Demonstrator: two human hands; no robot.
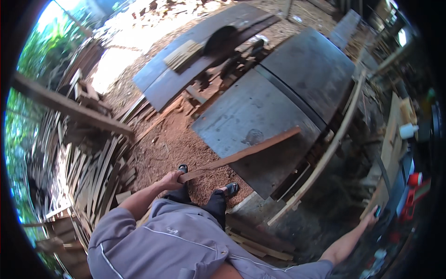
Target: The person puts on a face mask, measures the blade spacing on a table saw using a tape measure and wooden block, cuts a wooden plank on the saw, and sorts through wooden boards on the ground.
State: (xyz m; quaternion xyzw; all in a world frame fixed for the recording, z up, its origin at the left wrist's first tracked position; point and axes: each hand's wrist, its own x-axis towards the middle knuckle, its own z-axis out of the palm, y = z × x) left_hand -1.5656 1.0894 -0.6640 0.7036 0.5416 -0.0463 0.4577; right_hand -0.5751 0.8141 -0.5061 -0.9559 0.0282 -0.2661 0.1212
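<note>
My left hand (173,180) is wrapped round the near end of a long, narrow wooden board (246,152). The board is reddish brown with an uneven edge. Its far end reaches over the grey metal machine table (253,109). Far out to the right, my right hand (370,217) is beside a pale upright plank (388,158). Its fingers appear closed on a small dark object with a teal edge (377,211), too blurred to name.
Behind the machine table stands a saw table (162,76) with a dark round blade (220,41) and a wood block (183,56). A long pale pole (320,160) runs along the right. Stacked wood strips (95,172) fill the left. Sawdust (160,151) covers the ground.
</note>
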